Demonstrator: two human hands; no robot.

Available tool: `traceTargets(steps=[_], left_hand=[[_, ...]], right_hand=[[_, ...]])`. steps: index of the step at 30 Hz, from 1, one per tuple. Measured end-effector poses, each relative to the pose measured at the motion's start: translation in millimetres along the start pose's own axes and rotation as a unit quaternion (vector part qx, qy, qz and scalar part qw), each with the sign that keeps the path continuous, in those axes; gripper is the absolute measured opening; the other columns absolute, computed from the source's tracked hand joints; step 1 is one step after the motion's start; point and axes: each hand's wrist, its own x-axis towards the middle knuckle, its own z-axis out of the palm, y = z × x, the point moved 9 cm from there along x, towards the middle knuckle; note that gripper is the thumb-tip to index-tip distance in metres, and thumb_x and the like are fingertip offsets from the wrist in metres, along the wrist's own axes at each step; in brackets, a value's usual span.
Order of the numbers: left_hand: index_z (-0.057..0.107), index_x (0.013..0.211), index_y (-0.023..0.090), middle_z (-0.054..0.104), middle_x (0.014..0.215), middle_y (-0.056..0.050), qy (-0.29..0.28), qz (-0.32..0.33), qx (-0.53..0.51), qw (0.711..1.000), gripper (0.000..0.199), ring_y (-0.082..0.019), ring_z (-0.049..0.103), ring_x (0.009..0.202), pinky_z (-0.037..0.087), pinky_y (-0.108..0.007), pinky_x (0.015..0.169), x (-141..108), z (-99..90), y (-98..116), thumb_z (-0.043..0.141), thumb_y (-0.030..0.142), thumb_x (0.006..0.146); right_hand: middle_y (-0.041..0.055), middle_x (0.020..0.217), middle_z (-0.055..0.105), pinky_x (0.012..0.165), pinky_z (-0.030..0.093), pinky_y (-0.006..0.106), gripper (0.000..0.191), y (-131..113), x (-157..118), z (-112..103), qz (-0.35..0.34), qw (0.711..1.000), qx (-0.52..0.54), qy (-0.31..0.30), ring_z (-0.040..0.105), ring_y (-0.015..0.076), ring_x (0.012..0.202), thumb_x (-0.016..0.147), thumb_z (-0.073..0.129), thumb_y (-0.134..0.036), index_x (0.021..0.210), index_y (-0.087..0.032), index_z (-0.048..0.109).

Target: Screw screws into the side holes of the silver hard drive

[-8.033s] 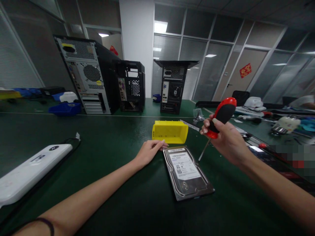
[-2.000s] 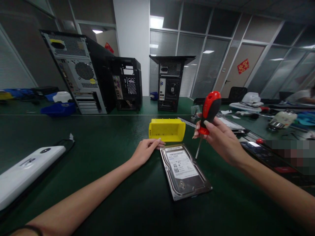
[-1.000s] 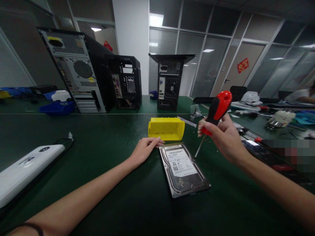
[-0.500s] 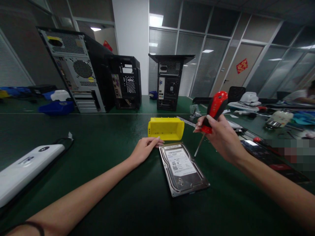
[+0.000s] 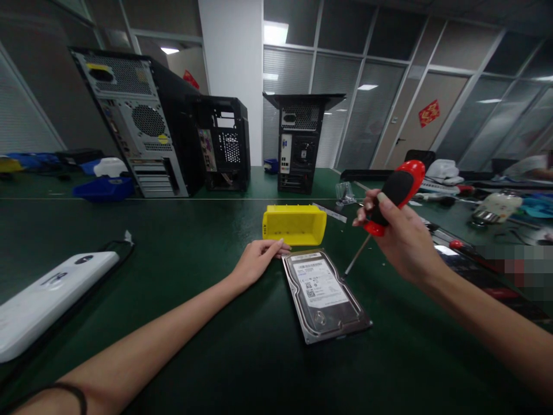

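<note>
A hard drive with a white label lies flat on the green table, slightly turned. My left hand rests on the table, its stretched fingers reaching the drive's far left corner; it grips nothing. In my right hand is a red and black screwdriver, its handle wrapped by my fingers. The screwdriver tilts, with the metal shaft pointing down and left and its tip at the drive's right edge. Just beyond the drive, a yellow bin lies with its opening facing me, small dark bits inside.
Computer cases stand at the back: a large one on the left, a smaller open frame beside it, another right of centre. A white device with a cable lies left. Tools and parts crowd the right; a person's arm shows far right.
The screwdriver's handle has leaned further right, my right hand shifting right with it, while the tip stays near the drive's edge. My left hand and the drive keep their places; the view shifted slightly.
</note>
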Motion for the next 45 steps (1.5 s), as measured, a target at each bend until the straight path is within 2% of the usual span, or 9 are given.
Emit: traceTargets(steps=[7,16,20,24,27,32,36,41,45], left_hand=[[0.069,0.094,0.014,0.071,0.092,-0.006,0.000,0.002,-0.007,1.000,0.032,-0.019,0.066,0.084,0.050,-0.029,0.079,0,-0.2,0,0.048,0.036,0.090],[0.069,0.096,0.014,0.071,0.093,-0.006,-0.004,-0.002,-0.004,1.000,0.034,-0.020,0.065,0.086,0.050,-0.031,0.082,0,1.0,-2,0.047,0.039,0.090],[0.069,0.095,0.015,0.071,0.094,-0.006,-0.004,-0.005,0.000,1.000,0.033,-0.021,0.065,0.086,0.050,-0.031,0.082,0,1.3,-2,0.047,0.039,0.089],[0.069,0.095,0.014,0.071,0.093,-0.006,-0.001,-0.008,0.005,1.000,0.033,-0.021,0.065,0.085,0.049,-0.031,0.082,0,0.7,0,0.048,0.038,0.089],[0.069,0.094,0.014,0.071,0.092,-0.006,0.000,-0.008,0.007,1.000,0.032,-0.021,0.065,0.085,0.049,-0.030,0.081,-1,0.0,1,0.048,0.037,0.089],[0.069,0.094,0.014,0.071,0.092,-0.006,0.001,-0.006,0.007,1.000,0.032,-0.020,0.065,0.085,0.049,-0.030,0.081,-1,-0.3,1,0.048,0.037,0.089],[0.069,0.094,0.015,0.071,0.092,-0.006,0.001,-0.005,0.005,1.000,0.031,-0.020,0.065,0.085,0.049,-0.030,0.081,-1,-0.2,2,0.048,0.037,0.089],[0.069,0.094,0.014,0.071,0.092,-0.006,-0.002,-0.003,0.002,1.000,0.031,-0.019,0.065,0.085,0.049,-0.028,0.080,-1,-0.1,4,0.048,0.036,0.090],[0.069,0.094,0.014,0.071,0.093,-0.006,-0.003,-0.003,0.001,1.000,0.031,-0.019,0.065,0.085,0.049,-0.028,0.080,-1,0.5,4,0.048,0.035,0.090]], right_hand=[[-0.0014,0.079,0.043,0.067,0.047,0.028,0.028,0,5,-3,0.000,1.000,0.012,-0.005,0.050,0.0085,0.064,0.080,0.054,-0.045,0.086,-0.021,0.042],[-0.0036,0.076,0.041,0.066,0.046,0.029,0.030,-2,2,0,-0.004,1.000,0.005,-0.006,0.044,0.0052,0.054,0.080,0.055,-0.046,0.086,-0.021,0.038],[-0.0033,0.080,0.045,0.068,0.046,0.026,0.026,-2,2,-4,-0.007,1.000,0.003,0.006,0.047,0.0050,0.058,0.080,0.058,-0.040,0.086,-0.022,0.041],[-0.0008,0.089,0.049,0.073,0.046,0.021,0.023,-3,3,-9,-0.010,1.000,0.004,0.017,0.053,0.0069,0.072,0.079,0.058,-0.038,0.093,-0.021,0.051],[0.0006,0.091,0.050,0.075,0.047,0.024,0.023,-1,3,-6,0.001,1.000,0.009,0.002,0.054,0.0087,0.075,0.081,0.055,-0.040,0.094,-0.021,0.053],[-0.0031,0.078,0.045,0.069,0.047,0.026,0.021,-3,3,-1,-0.003,1.000,0.015,-0.007,0.042,0.0036,0.053,0.081,0.055,-0.040,0.084,-0.021,0.047],[-0.0035,0.076,0.043,0.069,0.047,0.024,0.023,-2,4,-5,0.000,1.000,0.017,0.005,0.039,0.0021,0.050,0.080,0.058,-0.038,0.080,-0.019,0.046],[-0.0002,0.088,0.047,0.070,0.047,0.019,0.023,-2,5,-10,-0.002,0.999,0.028,0.019,0.053,0.0064,0.070,0.079,0.059,-0.037,0.091,-0.018,0.055],[0.0012,0.086,0.049,0.069,0.048,0.020,0.033,1,4,-4,0.011,0.999,0.037,-0.008,0.055,0.0085,0.072,0.084,0.051,-0.042,0.107,-0.020,0.055]])
